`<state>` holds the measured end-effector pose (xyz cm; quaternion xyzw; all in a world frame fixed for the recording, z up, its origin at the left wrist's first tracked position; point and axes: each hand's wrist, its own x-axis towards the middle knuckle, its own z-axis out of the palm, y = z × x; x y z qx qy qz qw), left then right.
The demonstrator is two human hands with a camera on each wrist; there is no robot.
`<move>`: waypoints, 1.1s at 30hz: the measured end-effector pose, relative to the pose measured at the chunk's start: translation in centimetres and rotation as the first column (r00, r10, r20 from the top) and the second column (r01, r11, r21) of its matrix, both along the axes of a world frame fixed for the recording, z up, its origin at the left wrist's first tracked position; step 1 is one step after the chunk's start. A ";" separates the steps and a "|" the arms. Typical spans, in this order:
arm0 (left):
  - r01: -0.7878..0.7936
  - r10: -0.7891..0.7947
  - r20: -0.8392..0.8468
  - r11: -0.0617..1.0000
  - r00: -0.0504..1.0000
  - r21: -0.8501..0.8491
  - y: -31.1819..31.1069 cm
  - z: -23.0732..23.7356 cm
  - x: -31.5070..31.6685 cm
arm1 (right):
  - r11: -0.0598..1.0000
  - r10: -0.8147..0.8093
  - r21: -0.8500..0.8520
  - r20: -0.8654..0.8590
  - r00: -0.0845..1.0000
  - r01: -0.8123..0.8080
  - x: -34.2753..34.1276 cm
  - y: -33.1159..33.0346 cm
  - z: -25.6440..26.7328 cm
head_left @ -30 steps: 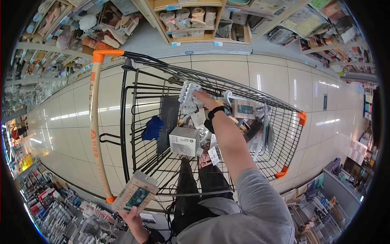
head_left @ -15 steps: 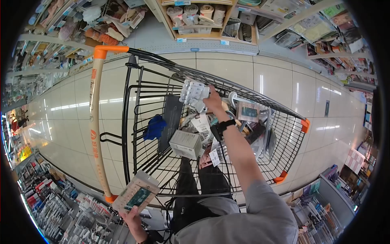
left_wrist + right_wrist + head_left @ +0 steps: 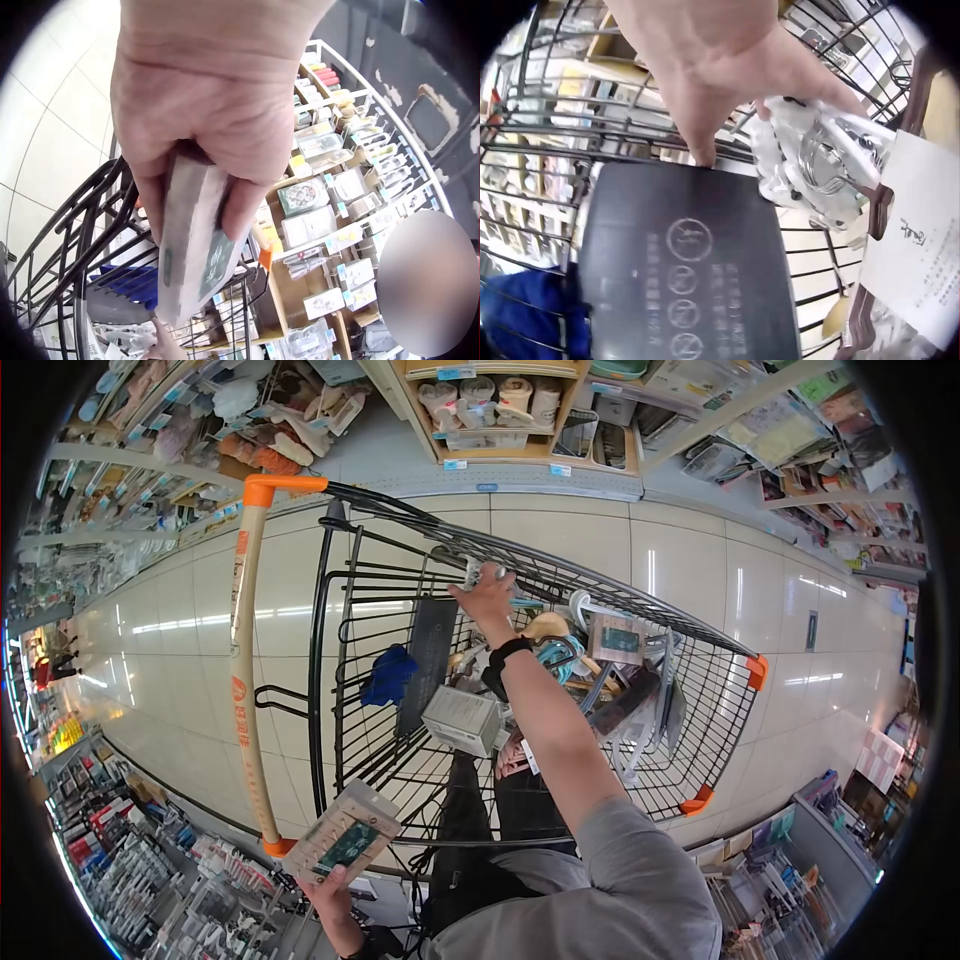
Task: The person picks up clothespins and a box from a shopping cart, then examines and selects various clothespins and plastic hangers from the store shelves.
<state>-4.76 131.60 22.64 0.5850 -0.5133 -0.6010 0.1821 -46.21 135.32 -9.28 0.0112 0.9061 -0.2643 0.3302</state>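
Observation:
My left hand (image 3: 330,900) grips a flat boxed item (image 3: 345,838) with a dark green panel, near the cart handle; in the left wrist view, thumb and fingers pinch this box (image 3: 187,247) from both sides. Inside the shopping cart, my right hand (image 3: 487,600) reaches to the far side wall. It holds a clear, bubbled plastic pack (image 3: 776,161), its fingertips partly hidden behind the plastic. One finger stretches down to the upper edge of a dark grey flap (image 3: 682,195). Metal hooks and brown hangers (image 3: 880,214) with a white card (image 3: 919,232) sit beside the pack.
The cart also carries a white box (image 3: 463,720), hangers (image 3: 545,625), and a second pink box with a green panel (image 3: 616,638). Blue cloth (image 3: 388,677) lies by the flap. The cart handle (image 3: 245,660) stands left. Stocked shelves (image 3: 490,405) line the far side.
My right hand has carried the clear pack to the cart's far side, and its back now covers most of it. The left hand still holds its box, nearly unmoved.

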 end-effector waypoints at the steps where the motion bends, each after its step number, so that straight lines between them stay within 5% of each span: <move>1: -0.007 0.007 0.002 1.000 1.000 -0.004 -0.1 -0.1 0.0 | 0.999 0.022 0.042 -0.019 1.000 -0.021 -0.2 -0.1 -0.6; 9: -0.084 0.084 -0.026 0.996 0.996 0.002 0.3 -0.1 0.0 | 0.996 -0.040 0.074 -0.109 0.993 0.049 0.5 -0.3 -1.7; 11: -0.100 0.100 -0.039 0.995 0.994 -0.003 0.3 -0.1 0.4 | 0.995 -0.073 0.070 -0.007 0.997 0.073 -0.2 0.1 -1.4; 17: -0.070 0.073 -0.099 0.997 0.992 0.032 0.2 -0.7 0.8 | 0.947 -0.007 0.319 -0.097 0.995 0.038 0.2 -0.5 -3.7; 21: -0.094 0.097 -0.100 0.995 0.990 0.032 0.4 -0.6 1.0 | 0.983 0.035 0.184 -0.173 0.984 -0.002 0.6 0.6 -4.6; 27: -0.016 0.023 -0.124 0.998 0.992 0.059 -0.1 -0.4 0.5 | 0.977 0.199 0.002 -0.381 0.903 -0.215 1.4 5.6 1.9; 29: -0.023 0.032 -0.141 0.998 0.990 0.065 -0.2 -0.1 0.1 | 0.934 0.065 -0.300 -0.387 0.920 -0.192 0.8 6.8 4.6; 33: 0.012 0.007 -0.177 0.994 0.984 0.108 -0.8 -0.9 1.1 | 0.833 0.098 -0.407 -0.558 0.824 -0.375 0.9 10.3 8.5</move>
